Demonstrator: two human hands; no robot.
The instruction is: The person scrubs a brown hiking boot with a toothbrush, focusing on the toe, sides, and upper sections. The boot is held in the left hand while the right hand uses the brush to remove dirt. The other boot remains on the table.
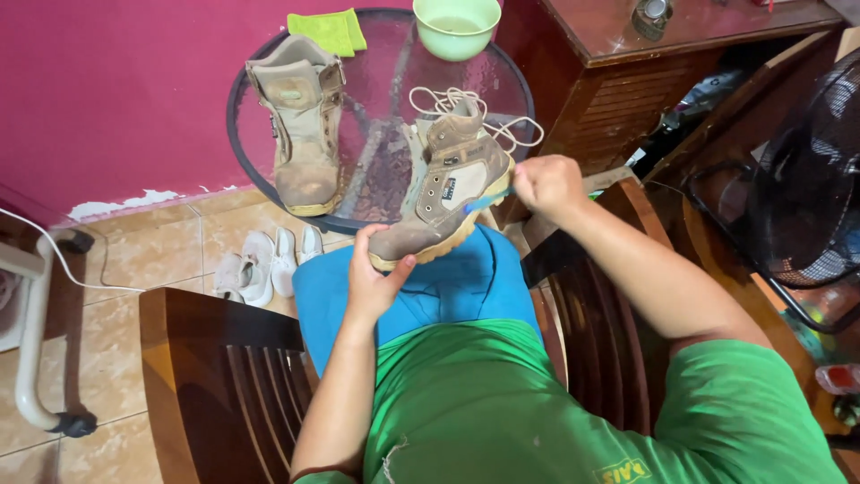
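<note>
Boot held over the lap, brush at its side

Boot [443,193], tan and dusty, rests toe-down on the person's blue-clad knees, laces loose on top. The left hand [374,282] grips the toe, fingers [363,244] wrapped around the sole's edge. The right hand [546,185] is closed on a small blue-handled brush [488,201] pressed against the boot's side. A second boot [303,125] stands upright on the round glass counter [246,94], near a green bowl [457,27].

Small labels on boots and shirt

A dark rectangular tag [449,190] sits on the side of the held boot [443,202]; a yellow printed patch [621,471] marks the green shirt [502,403] near the bottom edge.
</note>
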